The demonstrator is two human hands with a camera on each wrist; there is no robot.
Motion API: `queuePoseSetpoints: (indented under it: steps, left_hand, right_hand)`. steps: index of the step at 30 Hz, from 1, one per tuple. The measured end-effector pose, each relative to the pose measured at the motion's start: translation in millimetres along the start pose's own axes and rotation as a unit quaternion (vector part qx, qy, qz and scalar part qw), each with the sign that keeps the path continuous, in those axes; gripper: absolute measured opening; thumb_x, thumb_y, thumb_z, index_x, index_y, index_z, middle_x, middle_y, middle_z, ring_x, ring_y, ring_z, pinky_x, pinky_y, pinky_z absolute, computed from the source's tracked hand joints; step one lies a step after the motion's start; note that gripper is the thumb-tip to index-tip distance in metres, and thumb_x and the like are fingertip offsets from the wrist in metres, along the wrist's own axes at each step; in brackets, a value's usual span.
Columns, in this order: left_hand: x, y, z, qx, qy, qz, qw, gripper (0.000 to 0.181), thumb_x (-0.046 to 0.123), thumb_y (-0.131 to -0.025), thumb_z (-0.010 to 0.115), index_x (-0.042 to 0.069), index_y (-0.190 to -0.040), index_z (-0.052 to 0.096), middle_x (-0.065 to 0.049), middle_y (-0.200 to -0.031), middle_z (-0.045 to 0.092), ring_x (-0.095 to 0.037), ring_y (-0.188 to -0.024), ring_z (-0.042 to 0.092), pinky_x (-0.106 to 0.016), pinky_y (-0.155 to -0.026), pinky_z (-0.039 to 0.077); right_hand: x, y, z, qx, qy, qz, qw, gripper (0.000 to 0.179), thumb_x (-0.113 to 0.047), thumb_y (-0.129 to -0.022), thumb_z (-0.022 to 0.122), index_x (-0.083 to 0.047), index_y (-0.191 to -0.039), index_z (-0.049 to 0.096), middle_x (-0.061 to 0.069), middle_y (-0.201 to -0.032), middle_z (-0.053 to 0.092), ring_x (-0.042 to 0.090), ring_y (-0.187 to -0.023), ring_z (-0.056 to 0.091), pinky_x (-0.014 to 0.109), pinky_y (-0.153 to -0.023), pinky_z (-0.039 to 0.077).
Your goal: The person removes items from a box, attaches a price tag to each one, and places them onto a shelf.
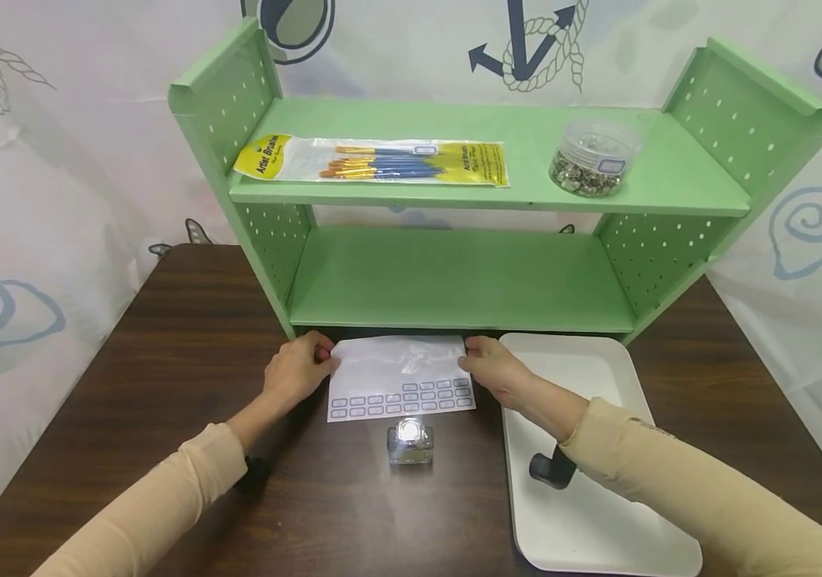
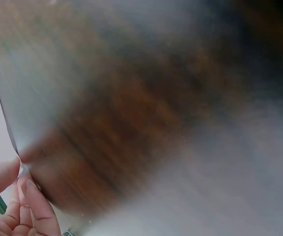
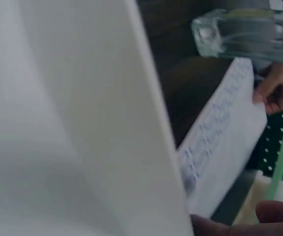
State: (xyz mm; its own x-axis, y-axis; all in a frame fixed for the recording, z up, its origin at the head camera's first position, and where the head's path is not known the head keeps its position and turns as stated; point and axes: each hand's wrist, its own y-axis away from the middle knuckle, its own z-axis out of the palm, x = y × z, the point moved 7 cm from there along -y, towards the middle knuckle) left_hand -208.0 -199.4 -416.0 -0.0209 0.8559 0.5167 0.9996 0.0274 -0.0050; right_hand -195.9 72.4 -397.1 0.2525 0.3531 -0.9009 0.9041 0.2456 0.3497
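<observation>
A sheet of sticker labels [image 1: 400, 361] lies in front of the green shelf, its small blue-bordered labels along the near part and the far part blank and glossy. My left hand [image 1: 298, 370] pinches its left edge between thumb and fingers, which the left wrist view also shows at the fingertips [image 2: 21, 191]. At the opposite edge, my right hand [image 1: 493, 370] grips the sheet near its far corner. Just nearer than the sheet stands a small clear glass bottle [image 1: 409, 450] with a bright, shiny top; it appears sideways in the right wrist view.
A white tray [image 1: 562, 533] lies on the dark wooden table [image 1: 339, 521] under my right forearm. On the upper level of the green shelf [image 1: 454, 276] are a pack of artist brushes [image 1: 382, 163] and a clear jar [image 1: 591, 160] of small grey-brown bits, both labelled.
</observation>
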Motion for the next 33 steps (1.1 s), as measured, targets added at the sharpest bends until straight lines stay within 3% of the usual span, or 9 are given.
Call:
queuePoseSetpoints:
  steps: [5, 11, 18, 33]
  left_hand:
    - [1.9, -0.7, -0.3, 0.003, 0.001, 0.003, 1.0000, 0.019, 0.023, -0.085, 0.067, 0.011, -0.100, 0.064, -0.003, -0.090, 0.064, -0.023, -0.078, 0.059, -0.040, -0.062, 0.043]
    - [1.3, -1.8, 0.6, 0.003, -0.002, 0.000, 1.0000, 0.018, 0.021, -0.085, 0.067, 0.010, -0.099, 0.063, -0.004, -0.090, 0.064, -0.023, -0.077, 0.059, -0.042, -0.062, 0.044]
    - [-1.0, -0.8, 0.3, 0.001, 0.004, -0.008, 1.0000, 0.018, 0.021, -0.085, 0.067, 0.010, -0.099, 0.063, -0.005, -0.092, 0.066, -0.024, -0.080, 0.060, -0.043, -0.064, 0.044]
    - [-1.0, -0.1, -6.2, -0.018, 0.074, 0.001, 0.9971, 0.022, 0.020, -0.087, 0.066, 0.003, -0.100, 0.063, -0.010, -0.089, 0.067, -0.021, -0.079, 0.061, -0.030, -0.064, 0.044]
  right_hand:
    - [0.7, -1.7, 2.5, 0.038, 0.011, -0.007, 0.9992, 0.051, 0.004, -0.091, 0.042, 0.021, -0.136, 0.023, 0.039, -0.140, 0.028, 0.045, -0.134, 0.027, 0.050, -0.112, 0.022]
    - [5.6, -4.3, 3.6, 0.071, 0.013, -0.006, 0.9973, 0.050, 0.005, -0.091, 0.042, 0.019, -0.136, 0.025, 0.037, -0.134, 0.035, 0.043, -0.127, 0.035, 0.049, -0.108, 0.031]
    - [8.4, -7.5, 3.8, 0.110, 0.007, -0.015, 0.9937, 0.049, 0.008, -0.090, 0.043, 0.016, -0.136, 0.030, 0.026, -0.114, 0.044, 0.030, -0.101, 0.044, 0.040, -0.091, 0.043]
    - [9.1, -5.7, -2.6, 0.123, 0.020, -0.020, 0.9921, 0.031, 0.005, -0.089, 0.050, 0.013, -0.119, 0.052, 0.016, -0.097, 0.052, 0.022, -0.089, 0.048, 0.029, -0.078, 0.043]
